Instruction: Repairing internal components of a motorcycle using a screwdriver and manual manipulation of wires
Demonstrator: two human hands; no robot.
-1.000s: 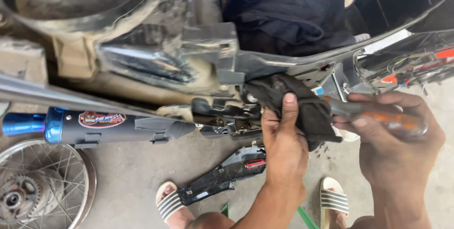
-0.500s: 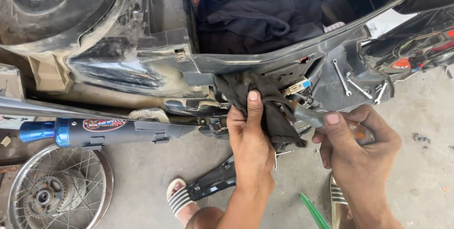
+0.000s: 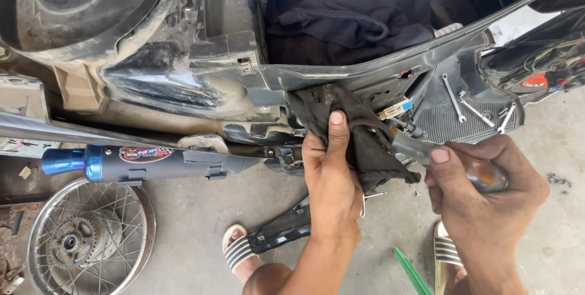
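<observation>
A: Where is the dark rag (image 3: 356, 133) now?

B: Pressed flat against the grey frame panel (image 3: 244, 81) of the stripped scooter, just below the panel's lower edge; the left hand (image 3: 332, 176) pins it there, thumb up over the cloth, fingers closed around the cloth's lower folds.

A: What has changed in the last second?

B: The view has swung left, so rag and hands now sit nearer the middle; the left hand keeps its clamp on the cloth; the right hand (image 3: 481, 200) has drawn in closer to the rag. I judge that the tool is being lined up on a spot that the cloth covers or steadies.

A: And that right hand?

B: Wrapped tight around a screwdriver (image 3: 454, 161) with an orange-brown handle; its grey shaft runs toward the rag's right edge and touches or nearly touches it; I cannot tell which.

A: What lies around the rag?

B: Right of it, a white connector (image 3: 395, 110) with wires; further right, spanners (image 3: 466, 106) on a ribbed footboard (image 3: 445, 124); left of the rag, a black exhaust pipe (image 3: 158, 162) with a blue tip; below that, a spoked wheel (image 3: 90, 240) on the concrete floor (image 3: 189, 228); under the rag, striped sandals (image 3: 239, 247).
</observation>
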